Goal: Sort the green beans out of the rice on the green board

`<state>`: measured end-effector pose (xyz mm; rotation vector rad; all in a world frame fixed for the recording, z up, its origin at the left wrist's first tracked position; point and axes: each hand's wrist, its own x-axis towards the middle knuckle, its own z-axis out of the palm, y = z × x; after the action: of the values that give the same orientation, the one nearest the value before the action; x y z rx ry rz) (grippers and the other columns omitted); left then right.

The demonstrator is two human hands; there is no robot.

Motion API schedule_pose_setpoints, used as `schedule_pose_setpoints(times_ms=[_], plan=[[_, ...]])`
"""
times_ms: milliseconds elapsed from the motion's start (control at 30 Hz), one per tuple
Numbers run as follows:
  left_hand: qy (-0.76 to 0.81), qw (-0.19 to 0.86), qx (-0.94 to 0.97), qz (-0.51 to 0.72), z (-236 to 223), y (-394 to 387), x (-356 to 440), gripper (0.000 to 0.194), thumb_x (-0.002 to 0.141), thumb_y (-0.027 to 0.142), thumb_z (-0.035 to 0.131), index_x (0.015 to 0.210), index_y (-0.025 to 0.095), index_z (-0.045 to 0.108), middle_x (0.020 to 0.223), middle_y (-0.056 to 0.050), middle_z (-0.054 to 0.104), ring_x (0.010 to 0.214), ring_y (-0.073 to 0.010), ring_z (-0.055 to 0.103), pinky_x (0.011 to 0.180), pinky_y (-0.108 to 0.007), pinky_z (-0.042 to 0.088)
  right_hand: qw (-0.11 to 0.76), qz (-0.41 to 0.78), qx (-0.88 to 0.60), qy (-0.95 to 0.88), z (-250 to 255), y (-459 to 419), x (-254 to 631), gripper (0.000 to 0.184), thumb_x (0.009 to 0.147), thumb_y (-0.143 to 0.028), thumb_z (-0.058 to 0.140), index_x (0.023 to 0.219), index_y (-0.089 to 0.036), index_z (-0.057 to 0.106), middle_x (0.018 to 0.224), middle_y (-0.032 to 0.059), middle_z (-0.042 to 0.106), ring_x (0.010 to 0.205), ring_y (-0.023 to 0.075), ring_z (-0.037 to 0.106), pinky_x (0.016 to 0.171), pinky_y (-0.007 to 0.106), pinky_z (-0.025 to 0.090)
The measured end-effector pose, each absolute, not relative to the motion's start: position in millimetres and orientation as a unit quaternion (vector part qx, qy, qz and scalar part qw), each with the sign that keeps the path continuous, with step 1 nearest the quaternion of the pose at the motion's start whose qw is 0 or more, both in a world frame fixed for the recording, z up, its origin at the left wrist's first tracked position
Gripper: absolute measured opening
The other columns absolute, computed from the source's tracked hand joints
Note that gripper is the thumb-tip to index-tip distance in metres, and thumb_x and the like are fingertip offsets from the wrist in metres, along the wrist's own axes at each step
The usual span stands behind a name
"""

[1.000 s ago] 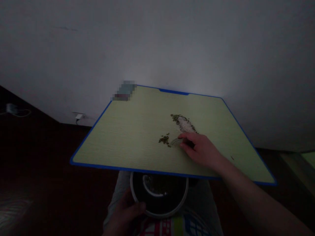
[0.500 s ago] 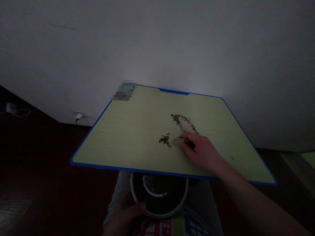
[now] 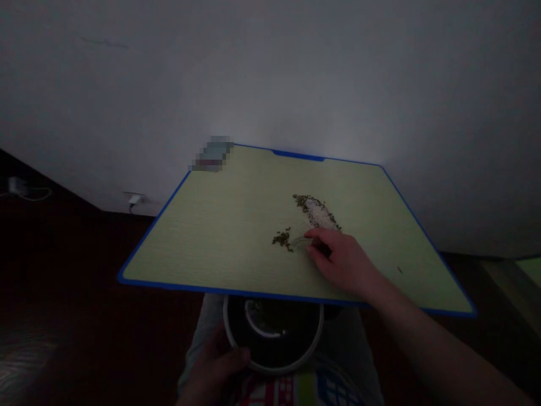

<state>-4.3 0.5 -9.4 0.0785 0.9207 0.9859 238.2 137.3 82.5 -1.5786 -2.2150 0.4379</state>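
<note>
On the pale green tabletop (image 3: 211, 225), my right hand (image 3: 344, 262) pinches a clear, curved-edged piece (image 3: 299, 243) between thumb and fingers; most of it is hidden and its kind is unclear. Its edge lies against or very near a small cluster of green beans (image 3: 279, 238). Just beyond the hand is a heap of white grains (image 3: 319, 214), with more green beans (image 3: 301, 201) along its edges. My left hand (image 3: 217, 369) grips the left side of a dark bowl with a pale rim (image 3: 281, 371) on my lap, thumb over the rim. Dark contents inside are hard to make out.
A blurred-out flat item (image 3: 213, 155) lies at the table's back left corner. The table has a blue edge (image 3: 186, 286), and its front edge overhangs the bowl's far side. A small dark sliver (image 3: 399, 269) lies to the right. Behind stands a wall (image 3: 296, 73) with a plug (image 3: 135, 199).
My right hand has slid the clear piece slightly left, closer to the small bean cluster. The left hand and bowl have stayed in place. The view has shifted a little.
</note>
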Motion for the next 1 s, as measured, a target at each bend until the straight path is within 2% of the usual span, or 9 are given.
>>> schedule_pose_setpoints(times_ms=[133,433,633,833,1000], plan=[[0.425,0.780,0.036,0.458,-8,1,-4,0.098,0.054,0.005,0.081,0.139,0.021,0.036,0.100,-0.014,0.079,0.097,-0.0354,0.071,0.078,-0.041,0.059,0.195,0.144,-0.584,-0.775,82,137,237,0.028,0.083,-0.020,0.053,0.109,-0.016,0.064,0.086,0.0069,0.072,0.075,0.0198,0.066,0.069,0.032,0.048],[0.440,0.770,0.052,0.460,-11,0,-6,0.083,0.053,0.006,0.082,0.129,0.018,0.051,0.099,-0.014,0.079,0.099,-0.0346,0.070,0.084,-0.041,0.058,0.198,0.144,-0.600,-0.761,83,138,240,0.029,0.083,-0.020,0.053,0.109,-0.016,0.064,0.085,0.0063,0.072,0.074,0.0201,0.066,0.069,0.032,0.049],[0.428,0.779,0.046,0.456,-8,2,-6,0.090,0.056,0.003,0.080,0.137,0.021,0.044,0.102,-0.014,0.079,0.098,-0.0343,0.071,0.084,-0.042,0.058,0.197,0.117,-0.617,-0.753,82,139,239,0.027,0.084,-0.021,0.052,0.108,-0.018,0.064,0.086,0.0067,0.072,0.076,0.0212,0.066,0.070,0.033,0.048],[0.415,0.788,0.057,0.451,-4,4,-6,0.092,0.056,0.006,0.081,0.138,0.022,0.044,0.103,-0.013,0.078,0.102,-0.0360,0.069,0.087,-0.043,0.057,0.189,0.125,-0.587,-0.777,81,142,236,0.029,0.086,-0.022,0.050,0.111,-0.016,0.063,0.093,0.0088,0.072,0.080,0.0214,0.066,0.074,0.034,0.048],[0.402,0.785,0.050,0.468,0,4,-3,0.098,0.055,0.006,0.082,0.141,0.025,0.039,0.104,-0.011,0.079,0.104,-0.0339,0.068,0.091,-0.041,0.055,0.177,0.146,-0.566,-0.792,85,144,234,0.027,0.085,-0.020,0.051,0.108,-0.017,0.063,0.084,0.0061,0.071,0.074,0.0194,0.064,0.069,0.032,0.046]])
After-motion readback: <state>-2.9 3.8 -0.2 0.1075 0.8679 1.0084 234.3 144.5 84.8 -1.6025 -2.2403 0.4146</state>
